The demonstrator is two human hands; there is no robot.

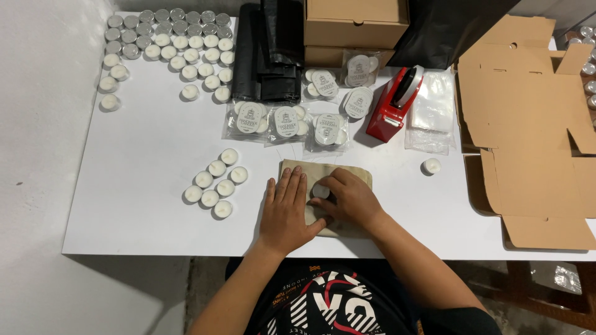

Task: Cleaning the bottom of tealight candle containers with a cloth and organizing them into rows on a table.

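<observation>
Near the front edge of the white tabletop (143,186), directly below the red tape dispenser (393,102), lies the beige cloth pouch (347,177). Your left hand (284,211) rests flat on the pouch's left half, fingers extended and close together, palm down; its grip holds nothing and only presses the fabric. Your right hand (351,198) sits on the pouch's right half, its fingers curled around a single tealight (320,190). The right grip is narrow and closed on that tealight, which shows between the two hands.

The tealight is a small, low, round candle, white on top. The pouch is flat, rectangular, tan and slightly creased; both hands cover most of it, leaving its upper edge and right corner visible.

Left of the pouch, a loose cluster of seven tealights (215,183) sits on the tabletop, apart from your left hand. One lone tealight (431,165) stands right of the pouch, below the stack of clear bags (431,115). Above the pouch, clear packets of labelled tealights (285,122) lie in a row. A flattened brown cardboard box (528,130) lies well to the right of the dispenser.
</observation>
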